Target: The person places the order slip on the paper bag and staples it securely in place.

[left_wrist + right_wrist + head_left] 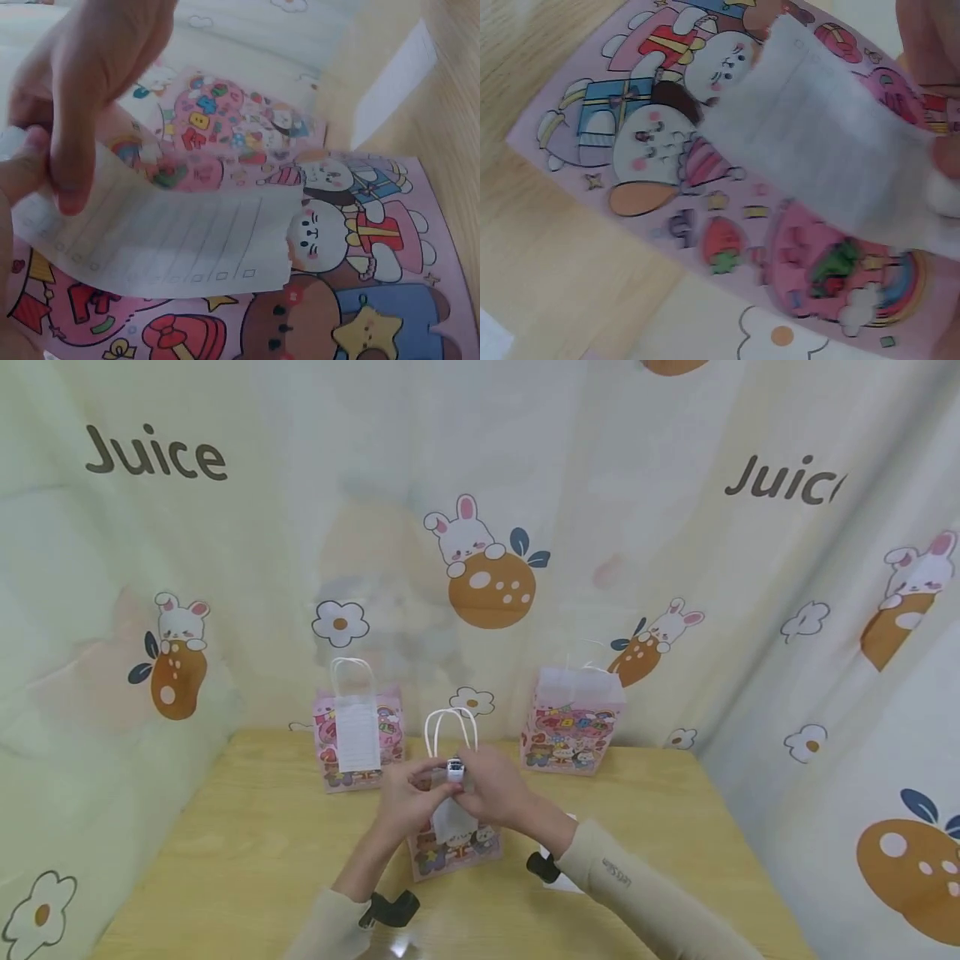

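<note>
Both hands meet at the top of a pink cartoon gift bag, near its white handles. A white lined paper slip hangs down the bag's front; in the left wrist view this slip shows a row of little checkboxes and curves away from the bag. My left hand pinches the slip's upper end. Opposite it, my right hand curls its fingers around a small white object with a dark top, between the two hands; I cannot tell its kind.
A matching bag with a slip on its front stands at the back left. Another matching bag stands at the back right. A white paper lies under the right forearm. A printed curtain hangs behind the wooden table.
</note>
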Tool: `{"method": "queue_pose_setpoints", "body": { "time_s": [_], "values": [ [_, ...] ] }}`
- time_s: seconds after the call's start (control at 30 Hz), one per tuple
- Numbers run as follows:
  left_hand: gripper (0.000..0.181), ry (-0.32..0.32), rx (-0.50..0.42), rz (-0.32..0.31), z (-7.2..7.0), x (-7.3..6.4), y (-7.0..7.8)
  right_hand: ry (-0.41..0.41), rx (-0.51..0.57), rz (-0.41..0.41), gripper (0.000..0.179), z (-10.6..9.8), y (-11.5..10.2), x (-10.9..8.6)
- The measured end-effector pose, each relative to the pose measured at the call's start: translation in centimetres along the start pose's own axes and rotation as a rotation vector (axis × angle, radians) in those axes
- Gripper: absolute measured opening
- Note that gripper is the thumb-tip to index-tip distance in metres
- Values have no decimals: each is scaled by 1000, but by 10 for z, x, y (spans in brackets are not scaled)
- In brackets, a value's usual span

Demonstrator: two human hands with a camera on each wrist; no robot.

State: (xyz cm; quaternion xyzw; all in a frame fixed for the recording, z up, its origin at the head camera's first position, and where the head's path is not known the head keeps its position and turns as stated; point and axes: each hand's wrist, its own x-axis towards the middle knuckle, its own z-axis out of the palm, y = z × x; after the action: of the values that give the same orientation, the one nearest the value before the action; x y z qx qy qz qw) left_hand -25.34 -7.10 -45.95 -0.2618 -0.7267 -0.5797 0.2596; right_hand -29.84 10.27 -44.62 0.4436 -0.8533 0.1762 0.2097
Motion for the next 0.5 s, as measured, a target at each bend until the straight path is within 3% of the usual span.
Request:
{"method": "queue_pose_setpoints", "body": {
  "time_s": [0.13,0.23,0.4,0.5],
  "values": [
    [31,-31,5,-25,-5,-8,-1,-90,56,27,33,0,-3,-2],
    [34,-69,21,16,-12,-8,-3,-124,110,31,44,-2,-3,-2],
    [28,-128,-6,15,-20,-3,-4,-122,155,19,55,-7,-1,2],
    [22,-124,-19,6,-22,1,-5,-93,125,20,55,-11,-2,2]
  ]
}}
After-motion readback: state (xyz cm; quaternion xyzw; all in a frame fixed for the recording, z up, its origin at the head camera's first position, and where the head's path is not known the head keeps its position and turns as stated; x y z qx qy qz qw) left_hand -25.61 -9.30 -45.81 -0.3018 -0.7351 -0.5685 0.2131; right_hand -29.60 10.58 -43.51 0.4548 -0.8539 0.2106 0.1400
